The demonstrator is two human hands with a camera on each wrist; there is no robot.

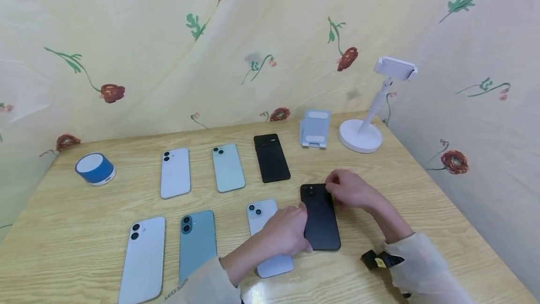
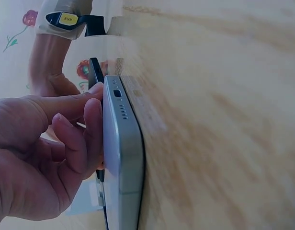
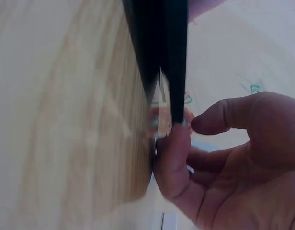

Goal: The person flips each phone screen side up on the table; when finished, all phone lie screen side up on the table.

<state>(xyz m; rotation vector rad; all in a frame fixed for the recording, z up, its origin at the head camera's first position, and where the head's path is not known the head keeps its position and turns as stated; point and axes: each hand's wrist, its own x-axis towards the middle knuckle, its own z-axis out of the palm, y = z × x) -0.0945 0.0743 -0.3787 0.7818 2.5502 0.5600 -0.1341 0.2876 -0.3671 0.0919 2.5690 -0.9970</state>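
The right grip (image 1: 353, 190) pinches the top right corner of the black phone (image 1: 321, 222) between both grips, thumb and finger nearly together. The left grip (image 1: 284, 231), fingers partly curled, is at its left edge; whether it grasps, I cannot tell. Beneath the left grip, a pale phone (image 1: 276, 266) lies on the bench (image 1: 350, 273).

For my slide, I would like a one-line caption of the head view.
Left hand and right hand at the nearer black phone, among six other phones on a wood-grain table.
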